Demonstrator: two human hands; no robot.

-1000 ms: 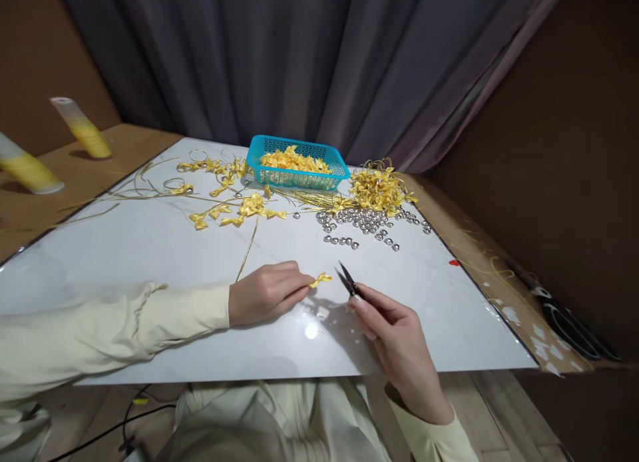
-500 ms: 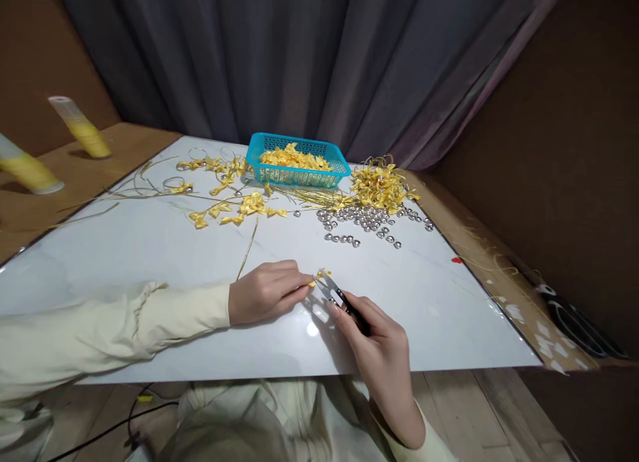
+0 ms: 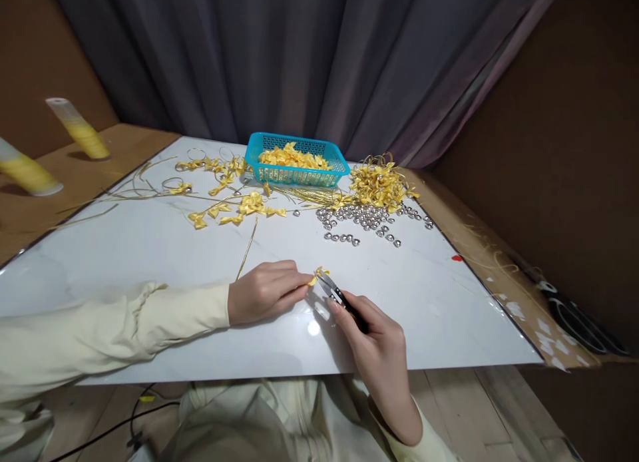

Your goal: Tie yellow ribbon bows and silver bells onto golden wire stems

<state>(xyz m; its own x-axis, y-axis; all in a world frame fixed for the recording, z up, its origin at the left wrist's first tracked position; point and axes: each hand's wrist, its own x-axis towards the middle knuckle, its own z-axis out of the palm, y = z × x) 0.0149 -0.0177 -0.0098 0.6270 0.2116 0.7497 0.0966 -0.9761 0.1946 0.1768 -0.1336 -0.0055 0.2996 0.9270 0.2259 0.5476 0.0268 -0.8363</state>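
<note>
Between its fingertips my left hand (image 3: 269, 290) pinches a small yellow ribbon bow (image 3: 321, 272) just above the white tabletop (image 3: 200, 255). My right hand (image 3: 377, 339) is wrapped round black-handled thread snips (image 3: 344, 301). Their blades point up and left, closed together at the bow. Farther back, loose yellow bows (image 3: 252, 204) lie scattered. Silver heart-like beads (image 3: 364, 219) spread to their right, and a gold cord (image 3: 248, 249) runs down toward my left wrist.
A teal basket (image 3: 299, 178) of yellow bows stands at the back, beside a pile of bows with gold cords (image 3: 379, 182). Yellow spools (image 3: 82, 132) stand at the left. Black-handled scissors (image 3: 579, 322) and white scraps (image 3: 544, 329) lie along the right edge.
The snips' blades have closed together at the bow; they were apart before. My right hand has shifted very slightly left. My left hand stays in place.
</note>
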